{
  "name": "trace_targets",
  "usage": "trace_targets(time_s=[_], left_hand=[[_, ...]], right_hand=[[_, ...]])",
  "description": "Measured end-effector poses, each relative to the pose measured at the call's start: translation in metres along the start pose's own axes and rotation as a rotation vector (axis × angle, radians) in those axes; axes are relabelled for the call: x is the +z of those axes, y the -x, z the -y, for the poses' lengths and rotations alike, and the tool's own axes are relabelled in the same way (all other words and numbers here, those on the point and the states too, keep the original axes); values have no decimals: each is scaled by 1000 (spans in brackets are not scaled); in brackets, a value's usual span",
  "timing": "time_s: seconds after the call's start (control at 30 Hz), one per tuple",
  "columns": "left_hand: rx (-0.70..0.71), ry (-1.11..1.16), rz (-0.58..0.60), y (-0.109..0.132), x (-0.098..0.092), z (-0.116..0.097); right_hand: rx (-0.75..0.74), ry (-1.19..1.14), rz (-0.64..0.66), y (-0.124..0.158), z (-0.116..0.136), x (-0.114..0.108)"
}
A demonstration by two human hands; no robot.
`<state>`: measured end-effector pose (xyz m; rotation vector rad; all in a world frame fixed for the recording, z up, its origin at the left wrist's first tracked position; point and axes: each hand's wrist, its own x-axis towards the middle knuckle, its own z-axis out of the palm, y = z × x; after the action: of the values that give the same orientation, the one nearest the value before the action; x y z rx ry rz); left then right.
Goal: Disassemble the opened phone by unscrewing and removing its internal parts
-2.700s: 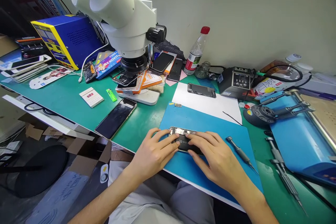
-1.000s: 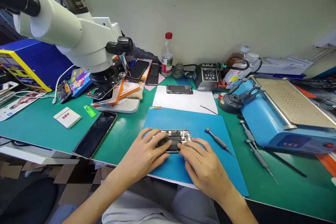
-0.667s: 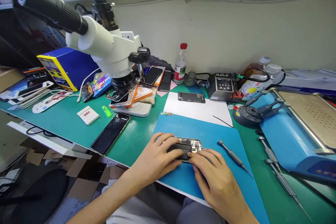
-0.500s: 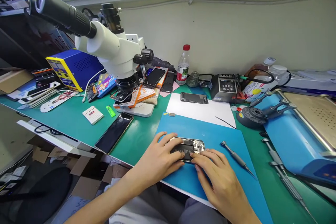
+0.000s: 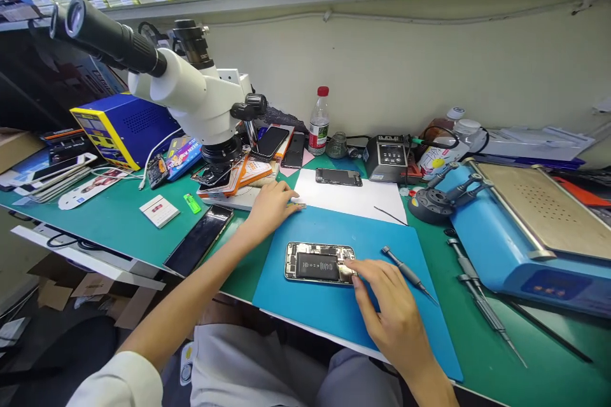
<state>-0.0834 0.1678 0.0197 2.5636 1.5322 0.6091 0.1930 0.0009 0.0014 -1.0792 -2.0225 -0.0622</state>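
Observation:
An opened phone [image 5: 317,266], its black battery [image 5: 317,266] and inner parts exposed, lies flat on the blue mat [image 5: 286,305]. At its right end is my right hand [image 5: 389,302], fingertips over the edge and thumb against the near corner. My left hand [image 5: 272,206] reaches to the mat's far left corner. Its fingers are bent down at small metal pieces [image 5: 298,205]; whether it holds one is hidden. A grey screwdriver [image 5: 410,273] lies on the mat, right of the phone.
Behind the mat, a detached phone screen [image 5: 338,177] lies on white paper [image 5: 329,200]. A microscope [image 5: 195,95] stands at the left, near a dark phone [image 5: 199,240]. To the right are a screwdriver stand [image 5: 432,203], more screwdrivers [image 5: 477,296] and a blue heating plate [image 5: 520,254].
My left hand has left the phone and moved up and left to the mat's far corner. My right hand stays at the phone's right end. The view has shifted slightly.

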Motion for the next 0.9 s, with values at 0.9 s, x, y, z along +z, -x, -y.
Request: trace_targets(time_s=[0.9], left_hand=[[26,215,210,-45,15,-40]], right_hand=[[99,-21,-74,3,1,-2]])
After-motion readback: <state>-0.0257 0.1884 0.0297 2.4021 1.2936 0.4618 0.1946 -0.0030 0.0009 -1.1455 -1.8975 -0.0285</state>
